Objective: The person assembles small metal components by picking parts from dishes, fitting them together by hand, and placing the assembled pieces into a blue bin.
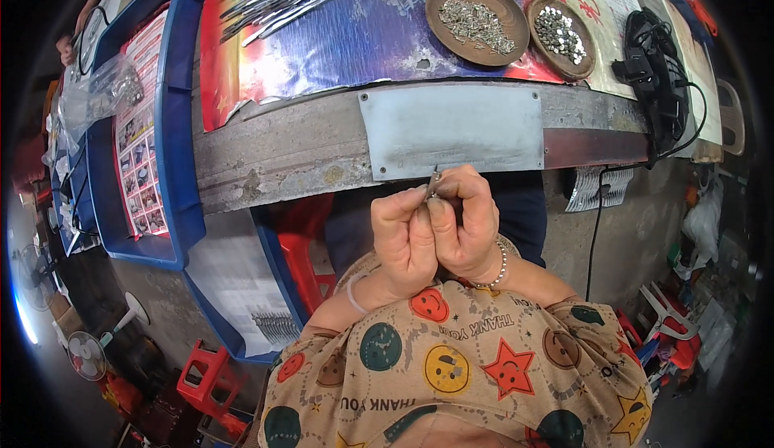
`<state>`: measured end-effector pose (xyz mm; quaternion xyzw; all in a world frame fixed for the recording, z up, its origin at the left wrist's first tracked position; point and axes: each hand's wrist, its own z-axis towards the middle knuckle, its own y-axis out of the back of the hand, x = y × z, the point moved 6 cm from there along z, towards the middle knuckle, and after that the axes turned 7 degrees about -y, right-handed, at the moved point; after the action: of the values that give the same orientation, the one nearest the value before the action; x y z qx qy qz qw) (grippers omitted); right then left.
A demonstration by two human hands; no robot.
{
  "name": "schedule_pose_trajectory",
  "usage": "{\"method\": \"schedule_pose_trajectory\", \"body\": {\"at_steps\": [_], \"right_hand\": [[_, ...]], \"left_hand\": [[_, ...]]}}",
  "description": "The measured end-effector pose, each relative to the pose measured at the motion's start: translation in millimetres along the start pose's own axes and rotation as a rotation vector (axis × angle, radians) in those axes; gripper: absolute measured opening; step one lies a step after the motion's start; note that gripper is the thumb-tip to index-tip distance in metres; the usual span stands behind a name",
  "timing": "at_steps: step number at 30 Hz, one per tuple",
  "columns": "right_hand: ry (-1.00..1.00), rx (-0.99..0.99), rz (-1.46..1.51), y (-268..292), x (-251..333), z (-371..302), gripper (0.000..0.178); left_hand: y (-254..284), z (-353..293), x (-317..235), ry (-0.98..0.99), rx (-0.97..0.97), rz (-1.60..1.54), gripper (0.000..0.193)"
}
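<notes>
My left hand (405,230) and my right hand (461,222) meet just off the bench's front edge, fingertips pinched together. Between them is a small, slim metal piece (436,176) with a dark pointed end sticking up; the fingers hide the rest, so its kind does not show. Right beyond my fingertips lies a grey metal plate (453,126) fixed to the bench edge. Farther back, a brown round dish (472,55) holds many tiny metal pins, and a smaller dish (571,69) holds small shiny round parts. Long thin metal strips (282,1) lie piled at the far left.
A blue crate (184,126) with printed sheets and a plastic bag stands left. Below it, another blue tray (282,267) holds metal pieces. A black corded device (657,81) sits at right. A red stool (208,377) stands lower left. Another person's hand (66,49) shows far left.
</notes>
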<state>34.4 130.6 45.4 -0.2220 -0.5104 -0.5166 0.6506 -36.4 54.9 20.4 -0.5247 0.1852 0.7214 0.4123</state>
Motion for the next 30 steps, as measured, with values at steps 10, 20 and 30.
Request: {"method": "schedule_pose_trajectory", "body": {"at_steps": [10,20,30], "right_hand": [[-0.283,0.275,0.149,23,-11,18,0.016],[0.048,0.133,-0.048,10,5,9,0.013],[-0.580,0.341,0.214,0,-8,0,0.034]], "left_hand": [[-14,2,4,0.523,0.152,-0.651,0.043],[1,2,-1,0.233,0.183,-0.303,0.031],[15,-11,3,0.291,0.109,-0.454,0.030]]}}
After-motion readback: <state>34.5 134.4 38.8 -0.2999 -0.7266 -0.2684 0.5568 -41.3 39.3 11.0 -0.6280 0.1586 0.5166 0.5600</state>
